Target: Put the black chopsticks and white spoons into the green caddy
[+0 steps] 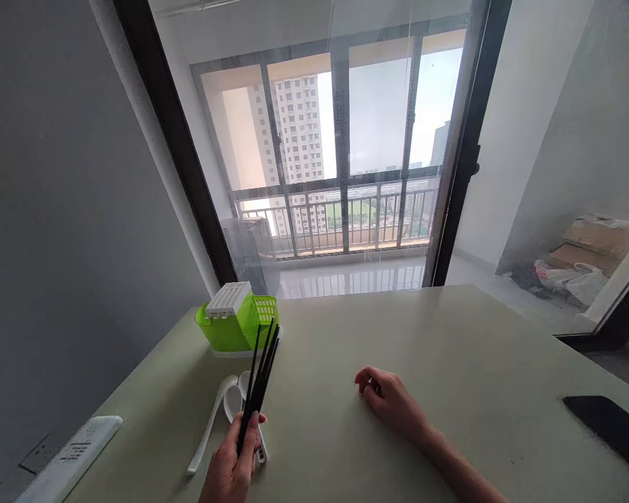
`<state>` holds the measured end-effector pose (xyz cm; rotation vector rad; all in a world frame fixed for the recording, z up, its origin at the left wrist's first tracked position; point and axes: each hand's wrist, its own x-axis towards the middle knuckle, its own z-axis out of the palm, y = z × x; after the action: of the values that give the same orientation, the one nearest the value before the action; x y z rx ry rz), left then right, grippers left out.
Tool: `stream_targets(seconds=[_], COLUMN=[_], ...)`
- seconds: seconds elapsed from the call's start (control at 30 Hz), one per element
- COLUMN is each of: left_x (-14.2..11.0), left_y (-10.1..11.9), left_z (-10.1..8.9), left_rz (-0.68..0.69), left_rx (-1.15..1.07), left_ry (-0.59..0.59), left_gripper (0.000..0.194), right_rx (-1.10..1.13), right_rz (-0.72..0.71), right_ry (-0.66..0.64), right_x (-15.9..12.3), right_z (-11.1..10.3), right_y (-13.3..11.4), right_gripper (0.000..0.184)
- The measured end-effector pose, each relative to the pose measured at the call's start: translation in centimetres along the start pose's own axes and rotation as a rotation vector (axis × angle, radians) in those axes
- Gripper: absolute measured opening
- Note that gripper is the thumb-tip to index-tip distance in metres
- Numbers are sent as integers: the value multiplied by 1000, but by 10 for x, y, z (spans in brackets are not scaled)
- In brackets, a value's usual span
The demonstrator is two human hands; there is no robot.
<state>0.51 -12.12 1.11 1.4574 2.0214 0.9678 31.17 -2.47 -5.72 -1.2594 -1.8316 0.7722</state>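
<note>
My left hand [233, 462] is closed around a bunch of black chopsticks [263, 372], which point up and away from me. Beneath and beside them, white spoons [211, 425] lie on the table, partly covered by the hand and the chopsticks. Behind the chopstick tips stands a bright green cutlery holder [229, 332] with a white slotted lid and a basket-like side section. My right hand [391, 399] rests on the tabletop to the right, fingers loosely curled with a gap to the thumb and nothing visible in them.
The pale green table [398, 335] reaches to a glass door. A white power strip [87, 447] lies at its left edge, and a flat black object [608, 426] sits at the right. Cardboard boxes and bags [581, 269] are on the floor at right.
</note>
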Motion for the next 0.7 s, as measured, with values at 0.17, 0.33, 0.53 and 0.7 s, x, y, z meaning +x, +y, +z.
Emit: stream_targets(seconds=[0.17,0.33,0.53,0.7], left_x=[-13,-22,-29,-33], left_y=[38,51,30,18], left_z=[70,105,121,131], left_rz=[128,92,290,396], left_rx=[68,460,573,574], left_ry=[-337,-341,-257,-156], left_gripper=[46,42,51,50], right_rx=[219,148,-135,-330], right_rz=[22,13,-50,-102], right_ry=[62,71,-16,-70], right_x=[6,7,4,3], right_z=[2,8,17,17], right_y=[11,22,16,13], right_gripper=[47,61,68,57])
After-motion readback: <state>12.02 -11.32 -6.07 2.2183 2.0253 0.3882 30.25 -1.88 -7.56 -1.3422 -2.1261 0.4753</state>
